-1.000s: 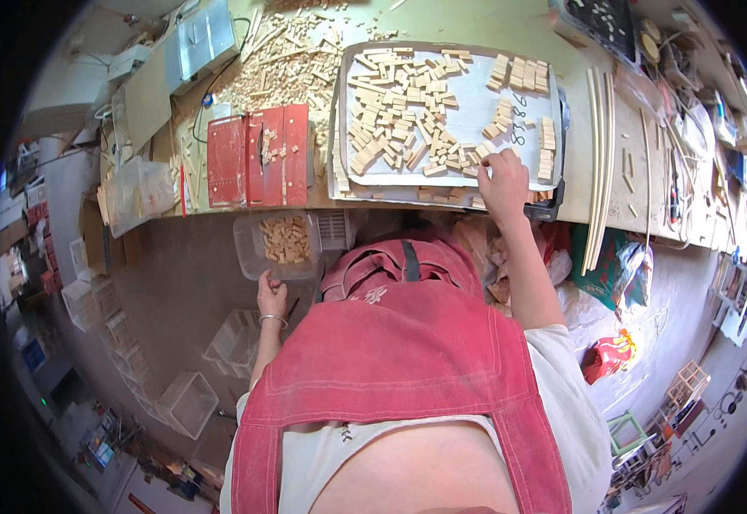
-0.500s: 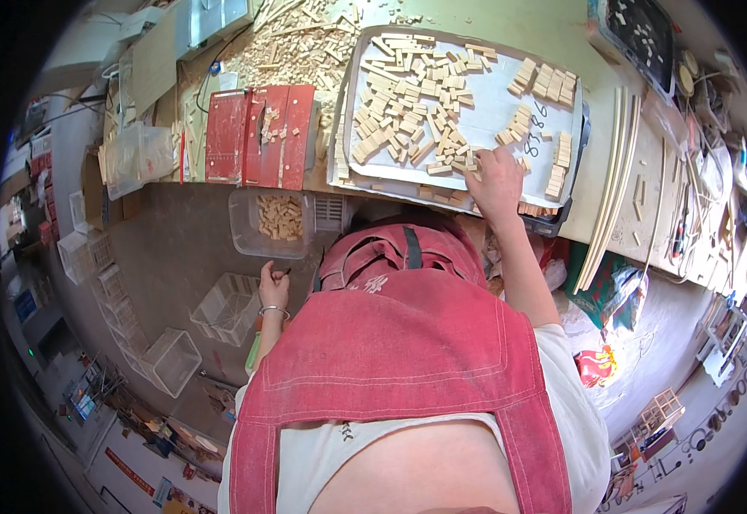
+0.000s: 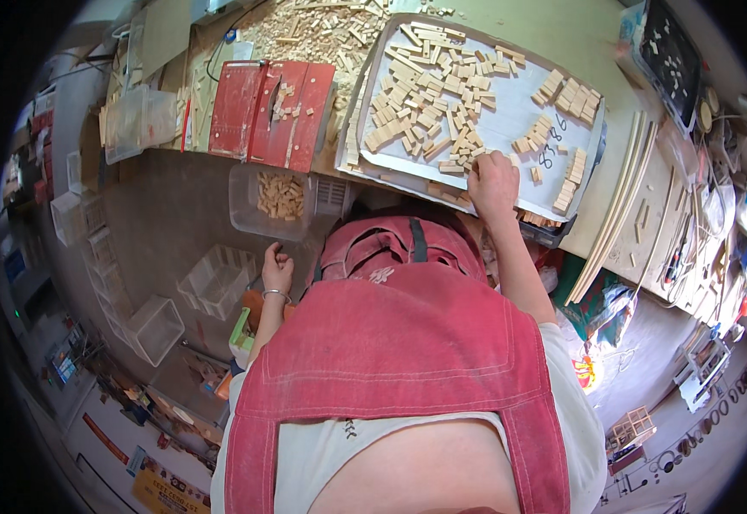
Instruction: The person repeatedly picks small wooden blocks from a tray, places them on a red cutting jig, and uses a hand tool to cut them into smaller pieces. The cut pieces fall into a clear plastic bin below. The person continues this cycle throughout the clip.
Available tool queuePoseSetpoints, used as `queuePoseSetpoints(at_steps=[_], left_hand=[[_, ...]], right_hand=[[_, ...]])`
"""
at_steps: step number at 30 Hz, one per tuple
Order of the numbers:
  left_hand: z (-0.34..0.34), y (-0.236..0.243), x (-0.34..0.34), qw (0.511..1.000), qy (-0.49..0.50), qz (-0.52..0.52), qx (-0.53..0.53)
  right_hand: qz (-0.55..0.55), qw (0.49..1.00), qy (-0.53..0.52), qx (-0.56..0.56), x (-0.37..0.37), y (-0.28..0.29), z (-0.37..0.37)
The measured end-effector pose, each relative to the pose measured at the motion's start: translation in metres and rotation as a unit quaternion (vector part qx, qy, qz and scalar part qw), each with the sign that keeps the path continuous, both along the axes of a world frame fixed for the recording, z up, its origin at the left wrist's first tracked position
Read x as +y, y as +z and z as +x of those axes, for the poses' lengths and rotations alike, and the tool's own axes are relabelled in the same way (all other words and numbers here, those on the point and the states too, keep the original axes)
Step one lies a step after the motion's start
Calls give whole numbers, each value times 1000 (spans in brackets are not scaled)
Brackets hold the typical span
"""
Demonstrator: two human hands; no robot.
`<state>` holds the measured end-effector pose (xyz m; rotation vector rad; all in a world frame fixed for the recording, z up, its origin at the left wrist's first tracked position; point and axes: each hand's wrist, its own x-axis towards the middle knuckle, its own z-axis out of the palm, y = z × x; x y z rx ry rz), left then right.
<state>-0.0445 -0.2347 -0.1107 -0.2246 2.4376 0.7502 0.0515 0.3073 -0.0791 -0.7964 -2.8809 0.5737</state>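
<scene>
Fingers (image 3: 486, 163) of the right hand (image 3: 495, 184): bent downward and drawn close together at the near edge of the shallow rectangular tray with a grey-brown rim (image 3: 553, 60), touching or just beside small blocks there; whether they grip one, I cannot tell.
Left hand (image 3: 277, 271): below and left of the tray, well apart from it, fingers loosely curled; whether they hold anything cannot be told. A thin silver-coloured bracelet (image 3: 277, 293) circles its wrist.
Blocks: small pale rectangular wooden blocks (image 3: 385, 133) lie loose and jumbled over the left part of the tray; others stand side by side in neat rows (image 3: 577, 101) on its right part.
Writing: large dark handwritten figures mark the white paper sheet (image 3: 523, 98) lining the tray, between the rows on its right.
Red apron: of stitched cloth (image 3: 399, 343), below the tray, with a pale emblem (image 3: 382, 275) too small to read.
Red panel: flat, metal-looking, slotted (image 3: 296, 141), left of the tray, bearing wood bits.
Clear tub: rectangular plastic (image 3: 249, 201), lower left of the tray, holding more blocks.
Strips: long pale wooden lengths (image 3: 618, 206), right of the tray, reaching past the pale green counter (image 3: 562, 21).
</scene>
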Motion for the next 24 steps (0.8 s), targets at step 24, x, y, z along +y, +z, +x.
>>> queuePoseSetpoints(at_steps=[24], left_hand=[[2,2,2,999,21,16,-19]], right_hand=[[-108,991,-73,-14,73,19,-27]])
